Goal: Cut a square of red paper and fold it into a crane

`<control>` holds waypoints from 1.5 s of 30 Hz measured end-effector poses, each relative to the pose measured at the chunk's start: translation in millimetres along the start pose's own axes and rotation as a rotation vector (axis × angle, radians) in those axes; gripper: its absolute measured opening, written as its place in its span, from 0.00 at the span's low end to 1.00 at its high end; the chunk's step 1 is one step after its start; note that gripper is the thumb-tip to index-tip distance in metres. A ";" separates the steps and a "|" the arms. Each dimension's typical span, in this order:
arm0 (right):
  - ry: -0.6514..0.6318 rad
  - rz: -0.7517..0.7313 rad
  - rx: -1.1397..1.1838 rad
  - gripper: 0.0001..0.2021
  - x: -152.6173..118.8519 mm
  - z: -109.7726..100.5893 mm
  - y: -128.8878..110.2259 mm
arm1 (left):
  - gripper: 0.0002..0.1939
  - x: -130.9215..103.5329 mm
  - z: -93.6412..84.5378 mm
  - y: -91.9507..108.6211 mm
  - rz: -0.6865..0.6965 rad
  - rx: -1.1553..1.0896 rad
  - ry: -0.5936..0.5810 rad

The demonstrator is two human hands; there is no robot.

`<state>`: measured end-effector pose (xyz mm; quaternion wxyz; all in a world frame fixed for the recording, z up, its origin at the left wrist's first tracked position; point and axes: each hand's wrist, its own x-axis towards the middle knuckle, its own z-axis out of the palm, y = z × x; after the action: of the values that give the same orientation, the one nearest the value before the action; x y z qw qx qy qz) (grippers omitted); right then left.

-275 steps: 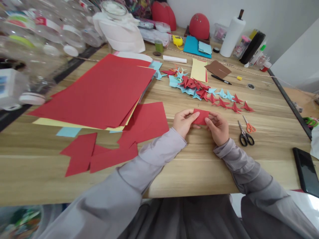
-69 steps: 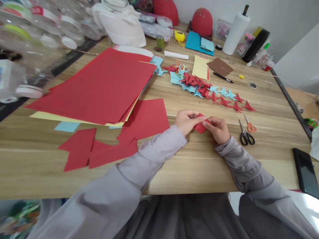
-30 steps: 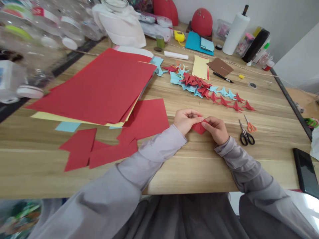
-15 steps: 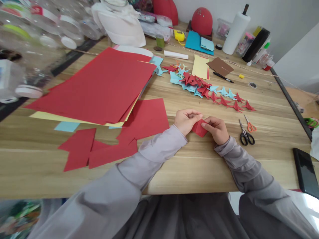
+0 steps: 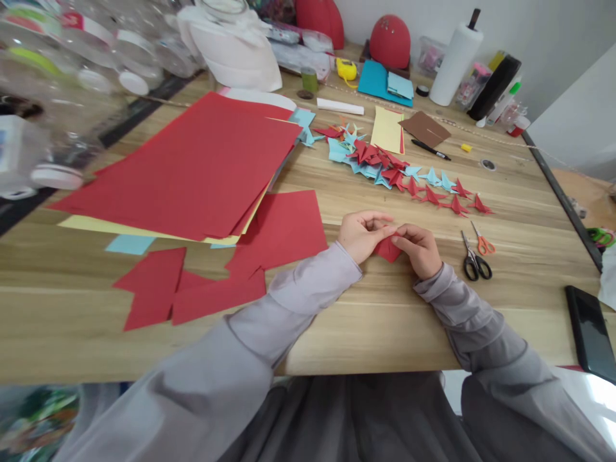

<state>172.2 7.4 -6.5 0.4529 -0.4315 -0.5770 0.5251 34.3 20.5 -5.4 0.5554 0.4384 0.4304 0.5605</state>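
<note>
A small folded piece of red paper (image 5: pixel 387 251) is pinched between my two hands above the table. My left hand (image 5: pixel 362 234) is closed on its left and upper side, the thumb lying over the top. My right hand (image 5: pixel 420 249) grips the right side between thumb and fingers. Fingers hide the upper part of the paper. Beyond my hands lie several folded red paper cranes (image 5: pixel 433 196) and light blue ones (image 5: pixel 432 176), some in a heap and some spread to the right.
Large red sheets (image 5: pixel 192 167) are stacked at left, with red offcuts (image 5: pixel 158 289) in front. Black-handled scissors (image 5: pixel 475 262) and orange scissors (image 5: pixel 483 244) lie right of my hands. A phone (image 5: pixel 591 333) sits at the right edge; plastic bottles (image 5: pixel 91 38) crowd the left.
My left thumb has slid slightly right across the top of the red paper, covering more of it. Both hands otherwise stay in place, still holding it.
</note>
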 end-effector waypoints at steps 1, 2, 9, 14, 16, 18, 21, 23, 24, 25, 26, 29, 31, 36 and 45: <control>-0.009 0.003 0.018 0.08 0.4 0.2 -0.5 | 0.12 0.7 -0.5 -0.8 -0.002 -0.014 0.010; -0.020 0.008 0.037 0.07 0.8 0.3 -1.0 | 0.12 1.4 -0.9 -1.7 -0.006 -0.034 0.020; -0.038 0.057 0.017 0.06 2.7 -0.7 -2.6 | 0.15 6.4 -3.9 -3.8 -0.041 -0.157 0.085; -0.014 0.063 0.061 0.07 3.5 -0.9 -1.8 | 0.15 6.5 -3.4 -4.5 -0.043 -0.186 0.117; -0.013 0.064 0.076 0.06 3.8 -1.2 -1.1 | 0.16 6.0 -3.0 -4.5 -0.045 -0.191 0.121; -0.008 0.065 0.083 0.06 3.9 -2.1 -0.3 | 0.16 5.8 -3.0 -4.0 -0.055 -0.190 0.130; 0.010 0.070 0.094 0.06 3.7 -3.4 0.3 | 0.16 6.1 -3.6 -2.2 -0.074 -0.198 0.161; 0.029 0.061 0.094 0.06 3.1 -3.3 -0.3 | 0.16 6.4 -3.7 -0.9 -0.075 -0.201 0.173; 0.037 0.054 0.086 0.06 2.7 -2.8 -0.8 | 0.17 6.5 -3.5 -0.4 -0.071 -0.197 0.173; 0.044 0.048 0.074 0.07 2.2 -2.0 -1.4 | 0.17 6.6 -3.3 0.0 -0.066 -0.192 0.170; 0.041 0.048 0.059 0.08 1.9 -1.2 -2.0 | 0.17 6.6 -2.9 0.2 -0.063 -0.189 0.170; 0.014 0.061 0.018 0.13 1.6 1.1 -2.2 | 0.16 6.6 -2.2 0.5 -0.063 -0.208 0.181; 0.041 0.045 0.010 0.15 2.4 1.1 -0.8 | 0.16 6.3 -2.4 0.6 -0.068 -0.227 0.178; 0.213 0.022 0.107 0.15 5.6 -2.1 5.0 | 0.15 2.6 -2.7 1.5 -0.086 -0.129 0.079; 0.169 -0.020 0.000 0.14 4.3 -1.5 1.4 | 0.16 -1.2 1.4 2.4 -0.065 -0.014 -0.033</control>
<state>172.8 12.0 -7.5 0.5052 -0.4685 -0.5409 0.4824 35.1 19.3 -2.7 0.5832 0.4295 0.4314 0.5379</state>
